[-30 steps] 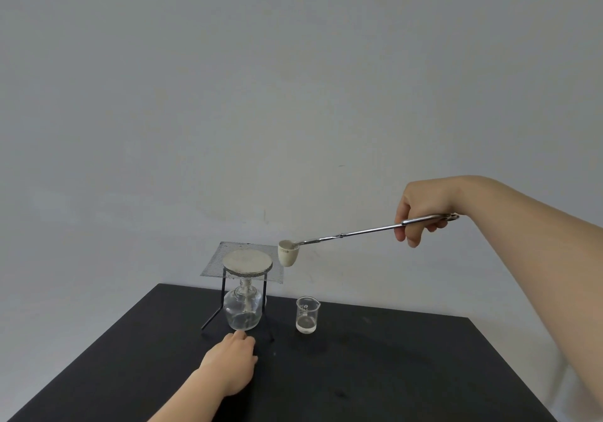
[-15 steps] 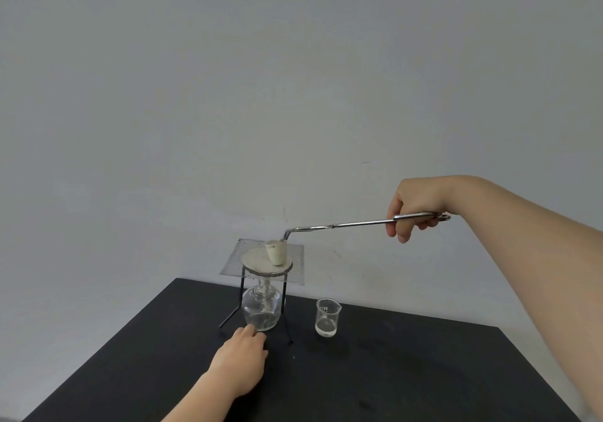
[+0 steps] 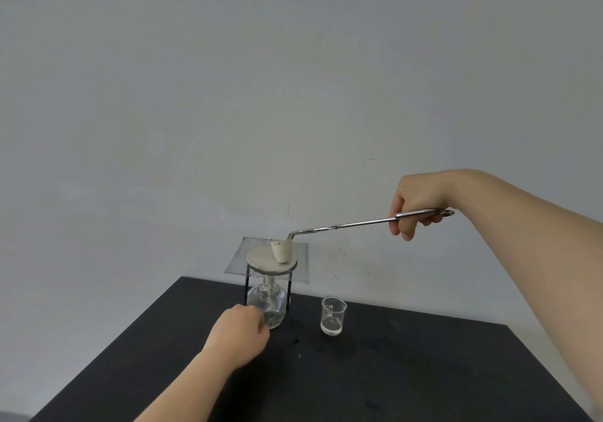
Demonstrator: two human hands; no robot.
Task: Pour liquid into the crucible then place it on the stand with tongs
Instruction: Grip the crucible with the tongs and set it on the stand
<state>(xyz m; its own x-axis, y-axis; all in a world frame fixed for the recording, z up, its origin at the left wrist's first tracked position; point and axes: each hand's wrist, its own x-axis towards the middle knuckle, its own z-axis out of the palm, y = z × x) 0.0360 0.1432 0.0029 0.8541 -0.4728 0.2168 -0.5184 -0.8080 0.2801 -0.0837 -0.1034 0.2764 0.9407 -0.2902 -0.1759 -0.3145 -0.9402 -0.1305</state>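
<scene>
At the right side of the scene, the right hand (image 3: 416,204) is closed around the handle loops of the tongs (image 3: 352,224), fingers curled under the steel. From there the tongs reach leftward and slightly down, and their bent tips grip the rim of the crucible (image 3: 281,252).

The crucible, a small off-white cup, tilts a little and its base appears to rest on the pale round pad at the centre of the wire gauze (image 3: 301,268). The gauze lies on top of the stand (image 3: 247,286), a black-legged tripod with a glass spirit burner (image 3: 266,304) beneath it; no flame is visible.

Nearer the viewer, the left hand (image 3: 239,336) sits loosely curled on the table (image 3: 424,372), just in front of the burner and holding nothing.

Right of the stand is the beaker (image 3: 332,315), upright, with a shallow layer of liquid left.

Judged status: pouring is complete and placement is nearly so. Remaining steps: level the crucible, release the tongs, withdraw. Liquid inside the crucible cannot be confirmed.
</scene>
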